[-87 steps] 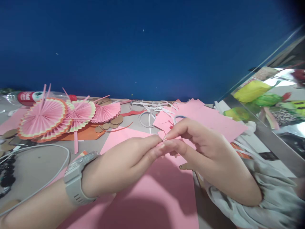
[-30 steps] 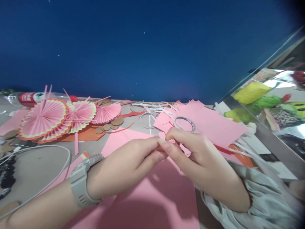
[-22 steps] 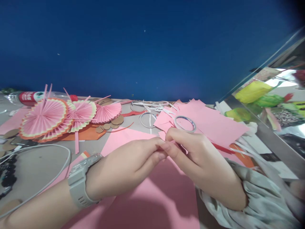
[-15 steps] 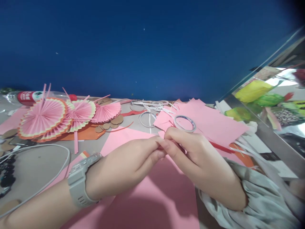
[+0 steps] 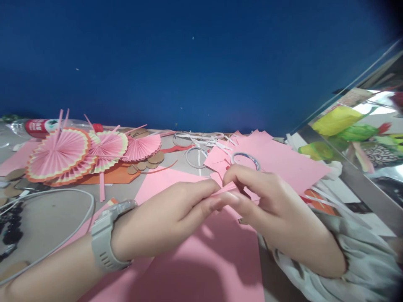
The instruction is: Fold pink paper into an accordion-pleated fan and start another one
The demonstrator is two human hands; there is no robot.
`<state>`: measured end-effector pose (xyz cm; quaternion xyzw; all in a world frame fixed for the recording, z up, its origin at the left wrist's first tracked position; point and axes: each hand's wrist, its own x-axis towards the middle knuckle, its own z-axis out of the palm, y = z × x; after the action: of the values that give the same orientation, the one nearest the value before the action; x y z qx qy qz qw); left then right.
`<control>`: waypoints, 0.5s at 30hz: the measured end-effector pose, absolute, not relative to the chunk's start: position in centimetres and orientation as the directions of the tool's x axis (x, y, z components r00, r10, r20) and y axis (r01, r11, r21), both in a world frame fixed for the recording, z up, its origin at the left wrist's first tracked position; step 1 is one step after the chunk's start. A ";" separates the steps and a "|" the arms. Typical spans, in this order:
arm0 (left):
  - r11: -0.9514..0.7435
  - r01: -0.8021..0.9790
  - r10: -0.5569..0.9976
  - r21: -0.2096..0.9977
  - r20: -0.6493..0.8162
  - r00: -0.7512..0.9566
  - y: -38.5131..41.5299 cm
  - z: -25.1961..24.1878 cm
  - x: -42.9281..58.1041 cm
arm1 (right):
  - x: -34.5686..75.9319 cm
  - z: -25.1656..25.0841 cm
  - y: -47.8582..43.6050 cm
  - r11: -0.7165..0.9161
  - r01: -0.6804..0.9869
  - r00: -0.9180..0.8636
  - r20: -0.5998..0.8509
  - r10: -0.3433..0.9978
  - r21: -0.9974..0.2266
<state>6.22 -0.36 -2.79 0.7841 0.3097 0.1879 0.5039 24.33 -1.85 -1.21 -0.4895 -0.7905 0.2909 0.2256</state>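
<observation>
Between my two hands is a narrow piece of folded pink paper (image 5: 227, 188), partly hidden by the fingers. My left hand (image 5: 185, 209), with a grey watch (image 5: 108, 235) on its wrist, pinches one end of it. The thumb and fingers of my right hand (image 5: 261, 197) are closed on the other end, and the fingertips of both hands nearly meet. Beneath them lies a large pink paper sheet (image 5: 201, 268), shaded by the hands. Just beyond my right hand rests a roll of tape (image 5: 247, 156) on more pink paper (image 5: 280, 159).
Several pleated paper fans (image 5: 58, 153) lie at the left before a plastic bottle (image 5: 39, 127). Cardboard discs (image 5: 155, 158), another ring of tape (image 5: 195, 157) and white paper strips (image 5: 217, 141) sit near the blue wall (image 5: 189, 75). A white cable (image 5: 90, 209) loops at left.
My right hand has shifted slightly right and its thumb has lowered. The folded pink paper now shows between the fingertips, where the fingers covered it before.
</observation>
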 end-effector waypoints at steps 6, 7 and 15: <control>-0.262 0.351 0.710 0.899 -0.066 0.701 -0.5 -3.0 6.1 | 24.7 -1.2 -1.8 0.378 0.686 -0.385 0.131 0.914 -0.621; -0.271 0.368 0.714 0.890 -0.071 0.697 -0.4 -3.0 6.1 | 24.9 -1.0 -1.7 0.384 0.691 -0.374 0.151 0.915 -0.613; -0.326 0.426 0.692 0.844 -0.093 0.716 -0.4 -3.1 5.9 | 26.2 0.2 -1.7 0.383 0.735 -0.347 0.175 0.921 -0.559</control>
<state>5.89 -0.43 -3.05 0.8016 0.3486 0.1436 0.4640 26.23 -1.67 0.20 -0.5197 -0.7970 0.1960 0.2373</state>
